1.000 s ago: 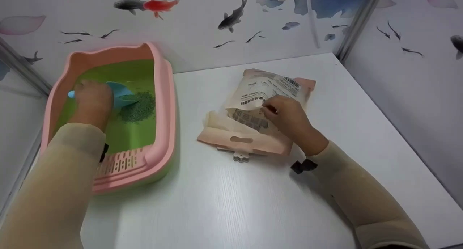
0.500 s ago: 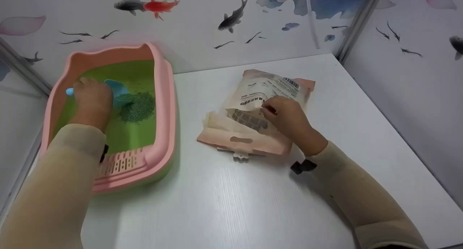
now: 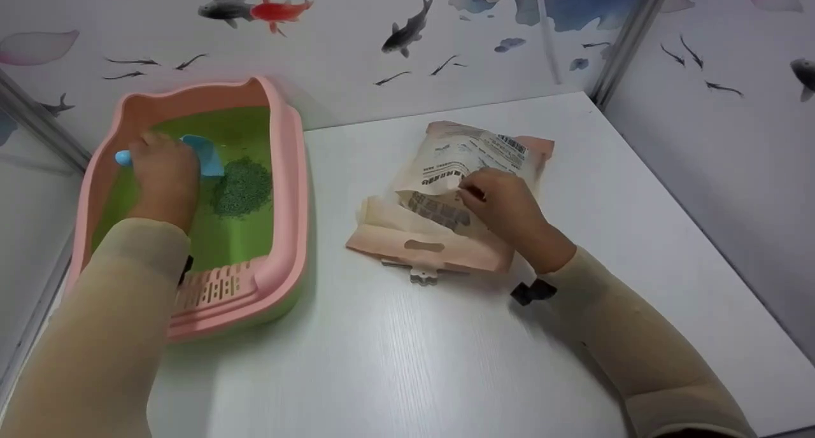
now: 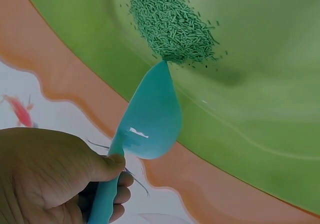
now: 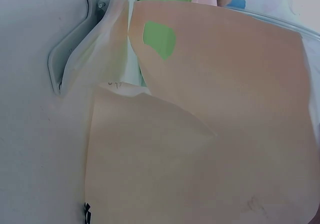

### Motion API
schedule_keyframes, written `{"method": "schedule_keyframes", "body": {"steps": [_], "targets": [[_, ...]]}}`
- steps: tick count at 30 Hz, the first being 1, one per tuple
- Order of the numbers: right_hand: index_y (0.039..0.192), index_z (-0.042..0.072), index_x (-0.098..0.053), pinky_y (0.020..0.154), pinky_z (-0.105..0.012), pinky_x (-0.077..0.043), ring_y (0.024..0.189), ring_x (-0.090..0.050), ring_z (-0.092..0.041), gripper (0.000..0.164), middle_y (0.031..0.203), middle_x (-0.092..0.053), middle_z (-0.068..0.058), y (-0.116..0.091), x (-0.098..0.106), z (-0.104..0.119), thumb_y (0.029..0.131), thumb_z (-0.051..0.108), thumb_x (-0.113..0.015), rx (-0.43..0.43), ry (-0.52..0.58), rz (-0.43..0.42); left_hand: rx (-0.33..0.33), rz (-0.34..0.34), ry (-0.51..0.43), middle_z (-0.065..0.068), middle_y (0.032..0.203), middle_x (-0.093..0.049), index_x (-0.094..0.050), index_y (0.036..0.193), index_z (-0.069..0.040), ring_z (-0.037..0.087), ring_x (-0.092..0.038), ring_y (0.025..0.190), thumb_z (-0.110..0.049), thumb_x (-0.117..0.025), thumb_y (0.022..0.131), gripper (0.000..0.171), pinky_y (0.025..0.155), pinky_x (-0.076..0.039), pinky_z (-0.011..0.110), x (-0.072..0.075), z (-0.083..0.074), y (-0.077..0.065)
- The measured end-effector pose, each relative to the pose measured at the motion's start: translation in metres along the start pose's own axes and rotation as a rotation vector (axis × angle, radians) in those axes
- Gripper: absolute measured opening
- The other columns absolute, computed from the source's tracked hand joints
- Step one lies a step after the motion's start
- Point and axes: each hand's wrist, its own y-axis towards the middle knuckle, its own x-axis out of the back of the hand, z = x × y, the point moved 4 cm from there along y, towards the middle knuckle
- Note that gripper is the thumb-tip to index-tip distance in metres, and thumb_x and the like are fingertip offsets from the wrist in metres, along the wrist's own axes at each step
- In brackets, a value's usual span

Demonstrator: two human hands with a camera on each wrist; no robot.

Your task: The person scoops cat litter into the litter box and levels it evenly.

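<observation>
Presently the left hand [image 3: 164,177] is curled round the handle of the blue scoop [image 3: 207,155], well closed on it, inside the pink and green litter box [image 3: 290,190]. The scoop's tip meets the edge of the green pellet heap [image 3: 242,190], as the left wrist view shows. The right hand [image 3: 506,205] has thumb and forefinger nearly together, and seems to pinch the edge of the paper bag [image 3: 468,155], which lies on the table [image 3: 395,361] to the right of the box.

Pellets could scatter up the box wall if the scoop were pushed hard into the heap, since it is loose and lies near the side. Spilling on the table is the likelier trouble if a full scoop were tipped while crossing between box and bag. The bag's mouth could sag or tear if the pinch slipped, as the paper looks thin; the metal clip [image 3: 425,274] at its edge might also drag it askew.

The bag bears a barcode [image 3: 512,144], a bold line of what look like Chinese characters and smaller print, all too small to read. No brand can be made out.
</observation>
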Motion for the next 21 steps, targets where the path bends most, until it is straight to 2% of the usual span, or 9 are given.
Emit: {"method": "schedule_keyframes", "body": {"steps": [6, 13, 21], "targets": [[0.097, 0.006, -0.077, 0.068, -0.032, -0.044, 0.077, -0.056, -0.021, 0.011, 0.088, -0.069, -0.008, 0.0007, -0.0004, 0.0004, 0.099, 0.014, -0.070, 0.000, -0.007, 0.003, 0.012, 0.018, 0.022, 0.044, 0.120, -0.053, -0.052, 0.124, 0.023, 0.056, -0.047, 0.113, 0.003, -0.062, 0.097, 0.035, 0.100, -0.044, 0.064, -0.0009, 0.0003, 0.0007], [0.096, 0.007, -0.077, 0.067, -0.031, -0.045, 0.076, -0.058, -0.020, 0.011, 0.088, -0.070, -0.007, 0.0010, -0.0015, -0.0004, 0.099, 0.015, -0.069, 0.017, -0.015, -0.012, 0.019, 0.010, 0.044, 0.043, 0.118, -0.054, -0.053, 0.123, 0.022, 0.057, -0.048, 0.111, 0.004, -0.071, 0.091, 0.041, 0.100, -0.046, 0.064, -0.0001, 0.0011, -0.0019], [0.097, 0.007, -0.077, 0.066, -0.030, -0.046, 0.075, -0.058, -0.019, 0.012, 0.088, -0.070, -0.007, 0.0014, -0.0020, -0.0011, 0.100, 0.016, -0.069, 0.023, -0.010, -0.016, 0.039, 0.018, 0.008, 0.046, 0.125, -0.051, -0.050, 0.127, 0.023, 0.059, -0.046, 0.116, 0.003, -0.068, 0.092, 0.044, 0.101, -0.045, 0.066, 0.0011, 0.0047, -0.0047]]}}
